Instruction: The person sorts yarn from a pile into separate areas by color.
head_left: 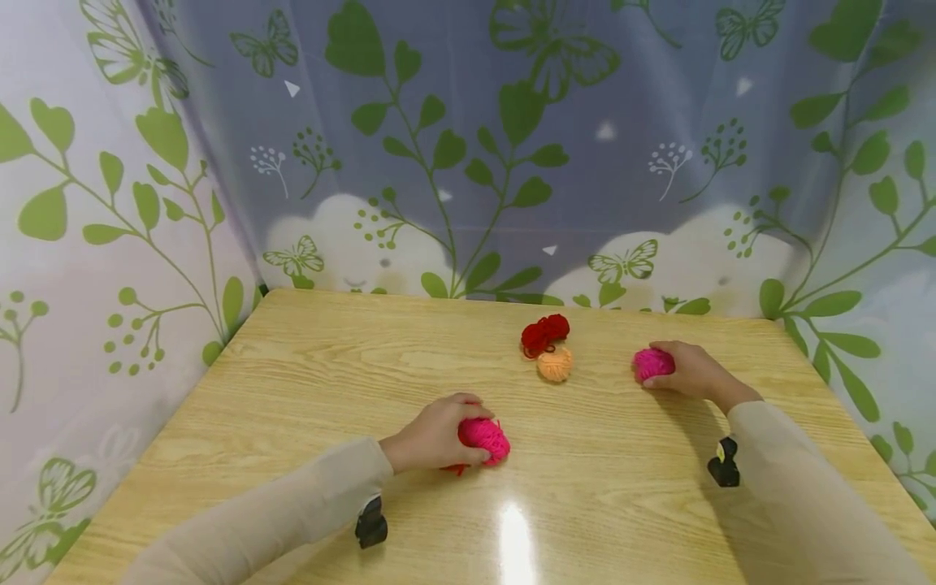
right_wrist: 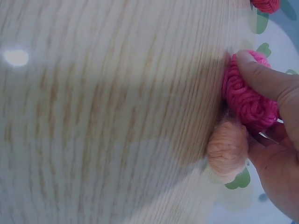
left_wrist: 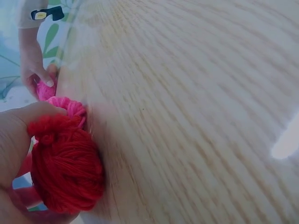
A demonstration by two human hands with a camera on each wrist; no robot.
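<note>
My left hand (head_left: 436,432) curls round a bright pink yarn ball (head_left: 486,441) and a red yarn ball (left_wrist: 67,170), low over the table. From above, the hand mostly covers the red one; in the left wrist view it sits nearest the palm, with pink yarn beyond it. At the right, my right hand (head_left: 691,372) grips a magenta yarn ball (right_wrist: 250,91), thumb across its side. Right beside that ball, by the fingers, a peach yarn ball (right_wrist: 227,151) shows in the right wrist view; the hand hides it from above.
Toward the back of the wooden table (head_left: 351,349), red yarn balls (head_left: 544,334) lie clustered against a light orange yarn ball (head_left: 556,365), left of the right hand. Patterned cloth walls (head_left: 468,162) rise along the table's back and sides. Light glares off the front (head_left: 516,536).
</note>
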